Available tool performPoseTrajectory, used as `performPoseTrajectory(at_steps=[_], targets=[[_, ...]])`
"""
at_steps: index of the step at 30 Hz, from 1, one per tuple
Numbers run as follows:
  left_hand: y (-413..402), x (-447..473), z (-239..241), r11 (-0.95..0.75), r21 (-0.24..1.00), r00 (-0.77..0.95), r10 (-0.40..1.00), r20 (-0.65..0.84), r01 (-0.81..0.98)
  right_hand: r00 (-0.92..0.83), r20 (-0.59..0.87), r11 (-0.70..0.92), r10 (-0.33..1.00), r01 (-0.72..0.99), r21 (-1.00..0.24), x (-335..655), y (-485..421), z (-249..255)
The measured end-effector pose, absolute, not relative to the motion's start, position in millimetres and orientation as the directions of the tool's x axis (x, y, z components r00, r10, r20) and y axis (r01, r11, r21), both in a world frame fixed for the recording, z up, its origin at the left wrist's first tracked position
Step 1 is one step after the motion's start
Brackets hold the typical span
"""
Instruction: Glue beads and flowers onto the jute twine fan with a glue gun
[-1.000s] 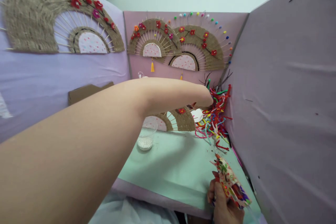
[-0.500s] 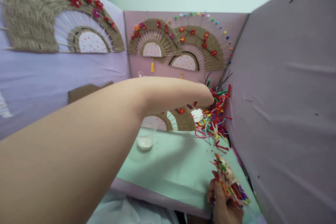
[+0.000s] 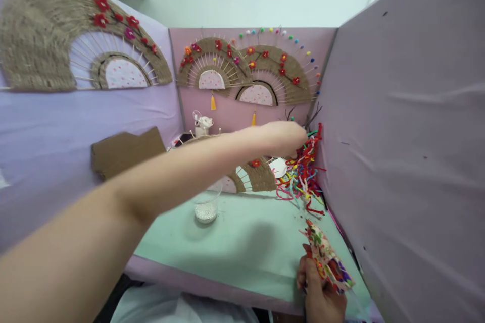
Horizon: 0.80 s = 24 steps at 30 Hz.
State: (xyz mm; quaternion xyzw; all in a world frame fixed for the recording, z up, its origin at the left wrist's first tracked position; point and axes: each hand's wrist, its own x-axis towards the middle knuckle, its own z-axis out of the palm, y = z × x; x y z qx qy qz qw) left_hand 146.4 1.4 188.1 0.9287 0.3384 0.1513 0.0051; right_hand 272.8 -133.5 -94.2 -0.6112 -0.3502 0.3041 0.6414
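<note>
My left arm stretches across the table and my left hand (image 3: 282,137) reaches into a tangled pile of coloured pipe cleaners (image 3: 303,174) at the back right corner. Its fingers point away from me and are hidden, so I cannot see whether they grip anything. My right hand (image 3: 320,290) sits low at the front right edge, closed round a scissors-like tool with a colourful floral pattern (image 3: 326,257), its tip pointing up toward the pile.
A clear plastic cup of white beads (image 3: 206,207) stands on the mint-green table top (image 3: 246,242). A jute fan craft (image 3: 250,174) lies behind my arm. More jute fans (image 3: 246,68) hang on the purple partition walls. A cardboard piece (image 3: 123,151) leans at left.
The view has shifted back and down a little, so my left arm looks thinner and lower. My left hand stays at the pipe cleaner pile. My right hand keeps its hold.
</note>
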Motion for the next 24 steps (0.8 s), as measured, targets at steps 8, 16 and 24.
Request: performPoseTrajectory(at_steps=[8,16,24], targets=[[-100,93,0,-0.428,0.789,0.56,0.818,0.13,0.441,0.504,0.099,0.197,0.858,-0.146,-0.97,258,-122,-65],[-88,87,-38,-0.047,0.981,0.561,0.814,0.148,-0.191,0.287,0.16,0.197,0.945,-0.106,-0.975,193,-102,-71],[-86,78,-57,0.057,0.968,0.568,0.817,0.095,-0.243,0.139,0.279,0.284,0.95,-0.019,-0.958,208,-107,-92]])
